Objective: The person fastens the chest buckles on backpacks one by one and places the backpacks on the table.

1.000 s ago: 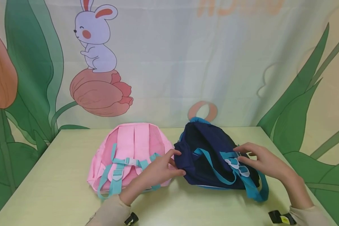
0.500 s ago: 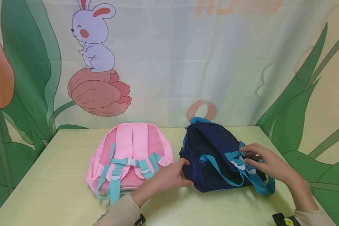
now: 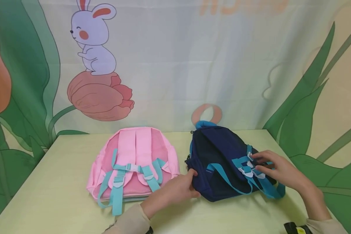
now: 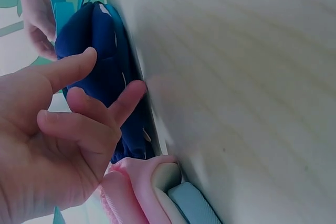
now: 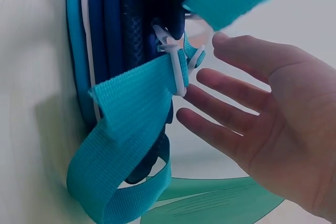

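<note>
A navy child's backpack (image 3: pixel 216 152) with bright blue webbing straps lies back panel up on the table, turned at a slant. My left hand (image 3: pixel 178 188) touches its lower left corner. In the left wrist view that hand (image 4: pixel 63 135) has thumb and index finger stretched out against the bag, the other fingers loosely bent. Near the white buckles (image 3: pixel 247 173) on the straps is my right hand (image 3: pixel 282 170). The right wrist view shows this hand (image 5: pixel 268 114) spread beside a white buckle (image 5: pixel 177 69), its fingers nearly straight and gripping nothing.
Left of the navy bag lies a pink backpack (image 3: pixel 128 139) with turquoise straps (image 3: pixel 118 195), partly behind my left forearm. Both bags are on a pale yellow table (image 3: pixel 52 182). A printed curtain (image 3: pixel 163 65) with a rabbit and tulips hangs at the back edge.
The navy backpack has shifted a little to the right and toward me, its lower left corner turned nearer. Both hands have moved along with it. The pink backpack has stayed in place.
</note>
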Available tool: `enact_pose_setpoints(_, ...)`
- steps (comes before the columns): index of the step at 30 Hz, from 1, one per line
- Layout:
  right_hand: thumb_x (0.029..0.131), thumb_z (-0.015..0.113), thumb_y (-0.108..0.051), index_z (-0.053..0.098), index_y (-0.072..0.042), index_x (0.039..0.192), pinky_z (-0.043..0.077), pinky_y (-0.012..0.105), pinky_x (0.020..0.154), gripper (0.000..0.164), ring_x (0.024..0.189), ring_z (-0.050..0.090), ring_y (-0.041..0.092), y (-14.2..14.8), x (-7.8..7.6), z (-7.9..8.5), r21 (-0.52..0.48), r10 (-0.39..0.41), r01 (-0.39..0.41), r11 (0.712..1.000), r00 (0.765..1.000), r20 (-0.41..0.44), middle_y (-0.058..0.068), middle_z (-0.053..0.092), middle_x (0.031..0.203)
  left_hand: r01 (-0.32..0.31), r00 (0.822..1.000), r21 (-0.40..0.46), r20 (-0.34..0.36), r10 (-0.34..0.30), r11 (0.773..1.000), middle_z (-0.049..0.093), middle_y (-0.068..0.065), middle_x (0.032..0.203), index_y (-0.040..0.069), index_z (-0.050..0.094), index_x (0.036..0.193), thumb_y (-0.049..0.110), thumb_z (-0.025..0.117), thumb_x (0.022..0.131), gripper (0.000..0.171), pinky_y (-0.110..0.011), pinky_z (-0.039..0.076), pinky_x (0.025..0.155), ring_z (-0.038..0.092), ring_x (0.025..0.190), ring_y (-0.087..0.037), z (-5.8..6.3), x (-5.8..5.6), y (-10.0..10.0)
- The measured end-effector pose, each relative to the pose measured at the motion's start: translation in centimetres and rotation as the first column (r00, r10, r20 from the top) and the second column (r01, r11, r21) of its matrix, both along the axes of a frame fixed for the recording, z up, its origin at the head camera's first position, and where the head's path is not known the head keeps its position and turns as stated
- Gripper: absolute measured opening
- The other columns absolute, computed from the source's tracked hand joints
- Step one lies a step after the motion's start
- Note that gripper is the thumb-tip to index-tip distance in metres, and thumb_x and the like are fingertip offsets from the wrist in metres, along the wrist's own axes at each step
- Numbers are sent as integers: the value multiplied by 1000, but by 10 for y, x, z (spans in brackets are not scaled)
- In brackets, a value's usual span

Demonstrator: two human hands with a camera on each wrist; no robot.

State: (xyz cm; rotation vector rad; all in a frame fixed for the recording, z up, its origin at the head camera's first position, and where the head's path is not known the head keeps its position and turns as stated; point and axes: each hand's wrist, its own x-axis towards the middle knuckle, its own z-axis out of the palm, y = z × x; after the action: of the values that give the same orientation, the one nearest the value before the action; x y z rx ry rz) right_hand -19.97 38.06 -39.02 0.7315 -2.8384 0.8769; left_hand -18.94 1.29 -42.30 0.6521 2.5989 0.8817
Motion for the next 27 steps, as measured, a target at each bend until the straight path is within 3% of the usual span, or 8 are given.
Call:
enact_pose_setpoints(8,98,63,-14,59,-8,131,56,24,79,33,104,64,5,5,3,0,-48,-24,26,999,999,46,12,61,127,-5,1000,-17,-15,5,1000,56,4,73,13,46,134,28,81,84,63,-23,41,53,51,58,-10,0,1,3)
enact_pose_setpoints(15,99,61,-17,61,-9,129,55,23,79,31,104,62,-1,4,4,7,-83,-38,43,996,997,64,15,61,128,-24,998,25,-61,26,999,56,0,87,13,49,135,32,83,80,67,-24,45,60,53,70,-12,17,-3,0)
enact_pose_setpoints(18,99,61,-16,61,-8,129,55,23,79,31,104,63,-1,4,5,7,-79,-42,48,996,996,72,16,61,129,-13,993,43,-121,18,999,58,1,93,16,54,132,38,80,83,60,-23,45,62,53,73,-10,24,-8,1)
enact_pose_setpoints(23,99,62,-18,61,-7,129,55,22,78,32,103,63,-2,4,6,1,-70,-56,62,996,994,90,16,62,129,50,964,74,-266,-29,996,59,5,102,20,60,125,42,71,91,43,-19,45,66,55,80,-5,34,-17,12)
enact_pose_setpoints(27,98,63,-23,62,-7,128,55,22,79,33,103,63,2,2,5,-3,-41,-104,107,993,991,84,15,65,125,89,938,99,-343,-50,991,60,5,105,19,62,121,39,68,94,34,-17,46,68,57,84,-5,39,-26,27)
